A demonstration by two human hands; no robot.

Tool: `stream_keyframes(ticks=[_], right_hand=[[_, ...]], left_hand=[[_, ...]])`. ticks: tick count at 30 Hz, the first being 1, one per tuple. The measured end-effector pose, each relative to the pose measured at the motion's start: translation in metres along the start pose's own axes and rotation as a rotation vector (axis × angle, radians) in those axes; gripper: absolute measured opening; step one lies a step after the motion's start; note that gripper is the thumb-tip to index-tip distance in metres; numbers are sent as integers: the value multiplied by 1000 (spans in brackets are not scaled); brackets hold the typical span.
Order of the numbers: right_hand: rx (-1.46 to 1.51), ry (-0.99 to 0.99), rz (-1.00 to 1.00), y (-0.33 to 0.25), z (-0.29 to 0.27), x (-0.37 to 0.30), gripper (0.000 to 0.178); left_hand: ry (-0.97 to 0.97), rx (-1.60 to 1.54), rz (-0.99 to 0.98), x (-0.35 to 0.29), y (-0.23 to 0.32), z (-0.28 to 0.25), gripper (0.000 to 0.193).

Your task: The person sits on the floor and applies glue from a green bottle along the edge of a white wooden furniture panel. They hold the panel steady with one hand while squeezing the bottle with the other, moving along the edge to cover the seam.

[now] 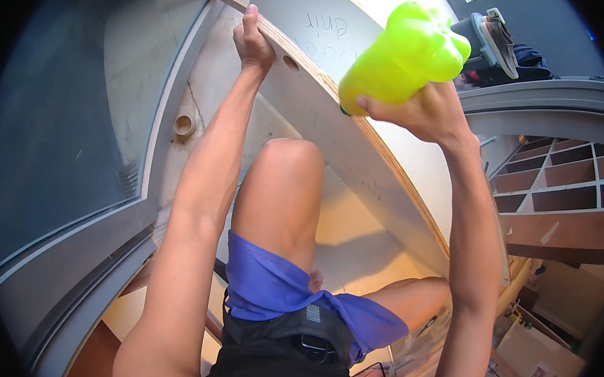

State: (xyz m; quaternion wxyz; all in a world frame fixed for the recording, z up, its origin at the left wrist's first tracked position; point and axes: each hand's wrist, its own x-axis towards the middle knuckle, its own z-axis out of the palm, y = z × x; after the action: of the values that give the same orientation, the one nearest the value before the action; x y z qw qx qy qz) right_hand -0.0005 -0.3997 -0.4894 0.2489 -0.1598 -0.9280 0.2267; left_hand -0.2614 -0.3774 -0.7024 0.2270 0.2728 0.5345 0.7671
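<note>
My left hand (253, 42) is closed over the upper edge of a white-faced plywood board (360, 147), which stands on edge and runs diagonally from upper left to lower right. A round hole (290, 63) goes through it near that hand. In my right hand (424, 114) is a bright yellow-green plastic bottle (400, 53), tipped with its lobed base up and its dark tip down at the board's bare ply edge. Whether the tip touches the edge, or anything flows out, I cannot tell. The right fingers are partly hidden behind the bottle.
A grey-framed glass door (78, 119) stands on the left, with a short pipe stub (185, 126) on the floor beside it. Another white panel with handwriting (312, 16) rises behind the board. Compartment shelving (559, 170) and a grey bin (471, 40) are at right. My bent knee (285, 180) is close to the board.
</note>
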Motion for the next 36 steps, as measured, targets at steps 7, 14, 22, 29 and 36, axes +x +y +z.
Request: stream_keyframes(ticks=[7,14,22,29,36], right_hand=[[16,49,75,8,16,21,30],[-4,76,-70,4,3,3,30],[15,-37,65,17,11,26,27],[34,28,28,16,12,28,24],[-88,12,5,-3,-15,-26,38]], left_hand=[[-23,17,34,1,-2,16,67],[-6,-11,70,1,-3,9,63],[6,-36,73,0,-1,11,61],[-30,-13,48,-2,2,14,59],[-29,-1,48,-2,1,9,60]])
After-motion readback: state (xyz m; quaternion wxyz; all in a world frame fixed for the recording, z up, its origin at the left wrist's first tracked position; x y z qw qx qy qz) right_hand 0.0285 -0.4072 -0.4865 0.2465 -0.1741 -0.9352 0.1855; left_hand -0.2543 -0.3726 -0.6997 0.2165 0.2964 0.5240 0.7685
